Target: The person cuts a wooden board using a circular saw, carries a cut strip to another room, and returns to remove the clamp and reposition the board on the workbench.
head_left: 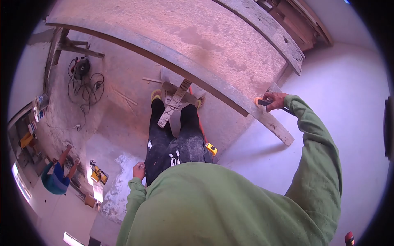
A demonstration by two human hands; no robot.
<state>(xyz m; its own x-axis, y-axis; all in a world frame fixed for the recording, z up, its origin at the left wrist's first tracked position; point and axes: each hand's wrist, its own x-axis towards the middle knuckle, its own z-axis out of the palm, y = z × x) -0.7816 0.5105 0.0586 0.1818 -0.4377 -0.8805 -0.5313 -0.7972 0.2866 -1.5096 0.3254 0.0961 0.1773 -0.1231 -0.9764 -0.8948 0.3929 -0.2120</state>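
Observation:
My right hand (275, 101) is closed round a dark tool with an orange end (258, 101), held against the end of a wooden plank (273, 127). This plank lies beside a long metal-edged board (164, 59) on a workbench. Down at my left side, beside my dark trousers, hangs my left hand (139, 170); its fingers look curled, and whether they hold anything cannot be seen. A yellow tape measure (211, 148) is at my right hip.
A circular saw (81, 67) with a tangled cable lies on the floor at the upper left. A yellow power tool (98, 175) rests lower down, near another person (56, 180). A rough wooden brace (175, 102) stands between my legs.

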